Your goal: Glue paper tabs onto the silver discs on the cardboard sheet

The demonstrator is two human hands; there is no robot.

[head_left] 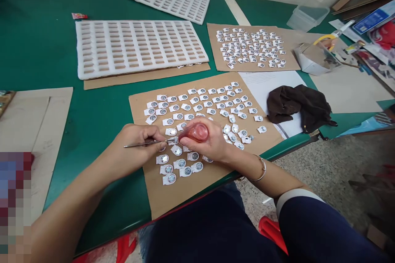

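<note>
My left hand (134, 144) is closed in a pinch around thin metal tweezers (131, 146), whose tip points right over the cardboard sheet (168, 201). Wrapped in my right hand (214, 141) is a small reddish translucent squeeze bottle (198, 132). Its narrow end is down near the tweezer tip, by a small white tab with a silver disc; the exact contact is hidden by my fingers. Rows of similar white tabs with round silver discs (169, 178) lie around both hands on the cardboard.
Two white foam trays (138, 65) with slots lie at the back. A second cardboard (217, 55) holds more disc tabs. To the right are a dark brown cloth (299, 104), printed paper (261, 82), a small container (311, 61), yellow-handled scissors (324, 39) and a clear plastic box (308, 14).
</note>
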